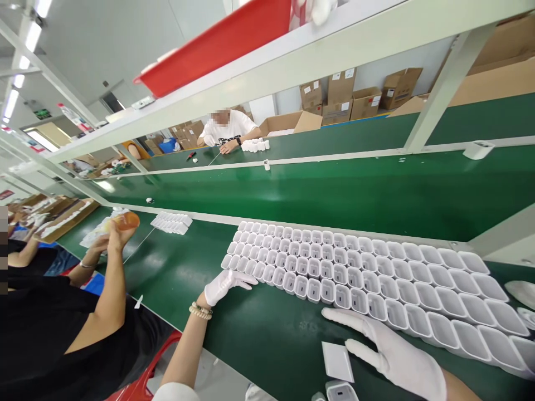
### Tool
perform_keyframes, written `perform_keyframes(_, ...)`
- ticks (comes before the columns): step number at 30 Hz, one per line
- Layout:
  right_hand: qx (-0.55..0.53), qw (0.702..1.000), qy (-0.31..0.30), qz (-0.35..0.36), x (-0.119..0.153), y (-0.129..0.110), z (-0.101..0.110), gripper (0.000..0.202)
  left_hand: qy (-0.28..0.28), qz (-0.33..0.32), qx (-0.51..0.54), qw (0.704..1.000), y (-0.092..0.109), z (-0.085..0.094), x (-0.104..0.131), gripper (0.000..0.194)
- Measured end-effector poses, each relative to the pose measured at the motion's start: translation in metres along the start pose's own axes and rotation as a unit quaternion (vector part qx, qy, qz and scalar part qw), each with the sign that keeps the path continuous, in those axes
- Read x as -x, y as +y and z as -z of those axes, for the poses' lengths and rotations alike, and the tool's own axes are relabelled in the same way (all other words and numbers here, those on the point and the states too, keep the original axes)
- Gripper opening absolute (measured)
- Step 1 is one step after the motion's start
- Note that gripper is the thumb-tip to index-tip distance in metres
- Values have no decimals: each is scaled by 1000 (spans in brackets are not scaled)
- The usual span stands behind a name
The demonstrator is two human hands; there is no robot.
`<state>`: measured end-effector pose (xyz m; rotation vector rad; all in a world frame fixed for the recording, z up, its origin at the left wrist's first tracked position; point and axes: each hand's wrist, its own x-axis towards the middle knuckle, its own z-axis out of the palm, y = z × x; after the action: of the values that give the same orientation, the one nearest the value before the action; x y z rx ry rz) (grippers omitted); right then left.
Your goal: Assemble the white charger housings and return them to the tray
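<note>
Rows of small white open-topped plastic cups [343, 295] stand side by side on the green table, several with a small dark slot in the bottom. My left hand [225, 285], in a white glove, rests by the left front end of the rows, its fingers stretched out along the front cups. My right hand [395, 351], also gloved, is spread in front of the nearest row, thumb and fingers apart, holding nothing. Below its thumb lies a flat white rectangular piece [337, 361]. Another white cup [341, 391] sits at the bottom edge of the picture.
A co-worker in black [50, 328] sits at my left, holding an orange round object [127, 221]. Beyond them is a group of white pieces [172, 223]. A shelf with a red bin [221, 47] runs overhead. Another person [229, 129] works across the table.
</note>
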<state>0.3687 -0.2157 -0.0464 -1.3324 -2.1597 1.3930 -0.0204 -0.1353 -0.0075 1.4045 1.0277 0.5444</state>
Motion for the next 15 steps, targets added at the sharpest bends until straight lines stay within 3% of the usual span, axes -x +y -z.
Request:
perform_keyframes(4, 1, 1000, -21, 0, -2, 0, 1, 55, -42, -21, 5, 999, 0, 1, -3, 89)
perform_keyframes(9, -23, 999, 30, 17, 0, -7, 0, 53, -117, -29, 15, 993, 2, -6, -12, 86)
perform_keyframes(15, -31, 999, 30, 30, -2, -10, 0, 53, -140, -42, 19, 989, 4, -12, -17, 82)
